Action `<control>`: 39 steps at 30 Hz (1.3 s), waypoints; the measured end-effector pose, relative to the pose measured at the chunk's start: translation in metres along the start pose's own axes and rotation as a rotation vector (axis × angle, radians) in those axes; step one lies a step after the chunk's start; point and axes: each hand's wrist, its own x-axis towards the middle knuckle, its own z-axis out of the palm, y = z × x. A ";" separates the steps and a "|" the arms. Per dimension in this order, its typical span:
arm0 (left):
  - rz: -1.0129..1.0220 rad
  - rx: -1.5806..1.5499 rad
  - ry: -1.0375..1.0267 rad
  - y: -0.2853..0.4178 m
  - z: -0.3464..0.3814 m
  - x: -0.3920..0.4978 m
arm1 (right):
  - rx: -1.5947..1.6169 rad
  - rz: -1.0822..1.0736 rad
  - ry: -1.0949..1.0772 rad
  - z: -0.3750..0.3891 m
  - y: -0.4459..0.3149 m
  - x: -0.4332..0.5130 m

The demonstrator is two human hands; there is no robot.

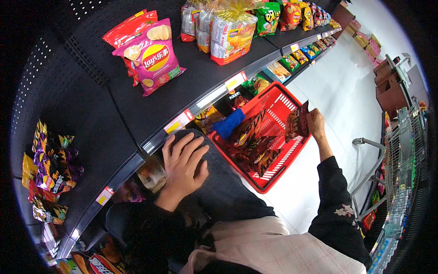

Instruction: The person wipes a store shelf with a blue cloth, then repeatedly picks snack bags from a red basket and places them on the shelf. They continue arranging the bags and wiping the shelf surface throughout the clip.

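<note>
My right hand grips a dark red snack bag over the right side of a red plastic shopping basket. Several dark snack bags lie inside the basket. A blue cloth-like piece covers part of the basket's left rim or handle. My left hand rests with fingers spread on my knee, beside the shelf edge, holding nothing. On the black shelf a pink Lay's chip bag leans against red bags.
Black and purple snack bags stand at the shelf's left end. Clear wrapped packs stand farther back. A price-tag rail lines the shelf. Right of the white floor are a grey metal tube frame and wire racks.
</note>
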 end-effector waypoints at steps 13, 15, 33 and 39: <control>0.006 0.012 -0.076 0.004 0.003 0.013 | -0.138 0.503 -0.201 0.120 0.103 -0.021; 0.012 0.009 -0.095 0.003 0.002 0.014 | -0.246 0.468 -0.200 0.130 0.113 -0.023; -0.009 -0.241 0.009 -0.030 -0.002 0.030 | -0.070 -0.132 -0.214 0.101 -0.006 0.016; -0.039 -0.254 0.019 -0.034 -0.003 0.023 | 0.103 -0.345 -0.148 0.094 -0.100 0.032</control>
